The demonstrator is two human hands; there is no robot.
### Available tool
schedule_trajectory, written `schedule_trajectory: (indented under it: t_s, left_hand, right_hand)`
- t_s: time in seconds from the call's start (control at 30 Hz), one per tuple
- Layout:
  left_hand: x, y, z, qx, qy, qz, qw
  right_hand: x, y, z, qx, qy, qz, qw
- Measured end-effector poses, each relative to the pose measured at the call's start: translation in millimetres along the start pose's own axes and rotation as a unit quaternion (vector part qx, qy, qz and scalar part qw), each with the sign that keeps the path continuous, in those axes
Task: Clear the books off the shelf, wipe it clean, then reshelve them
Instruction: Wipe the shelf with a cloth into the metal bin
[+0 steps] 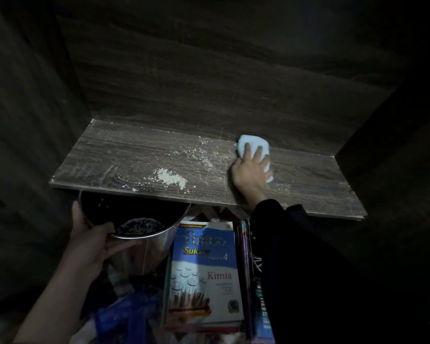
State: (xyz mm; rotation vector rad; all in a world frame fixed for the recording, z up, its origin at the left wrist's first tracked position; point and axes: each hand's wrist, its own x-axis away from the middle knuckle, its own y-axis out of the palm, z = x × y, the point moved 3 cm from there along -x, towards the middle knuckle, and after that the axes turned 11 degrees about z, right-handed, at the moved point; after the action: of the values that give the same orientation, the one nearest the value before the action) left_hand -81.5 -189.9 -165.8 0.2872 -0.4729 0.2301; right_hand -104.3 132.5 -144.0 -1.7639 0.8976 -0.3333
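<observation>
Here, the right hand pressed spread fingers on a pale cloth at the back of the dusty shelf. The left hand gripped a metal pot (rim just under the shelf's front edge). Books lay stacked below, beside the pot.

Home, likely study corner — dark wood-grain shelf, school textbooks stacked below.
</observation>
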Motion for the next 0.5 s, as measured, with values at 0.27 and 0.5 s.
schedule_trajectory:
  t_s: [0.27,0.5]
  left_hand:
    - [-4,-3,-2,-0.007,-0.029,0.014,0.999]
    - [-3,-2,-3,-0.007,-0.042,0.012,0.999]
  right_hand:
    - [-9,-7,-20,-0.152,-0.157,-0.006,0.976]
    - [-8,-14,29,0.013,0.086,0.101,0.991]
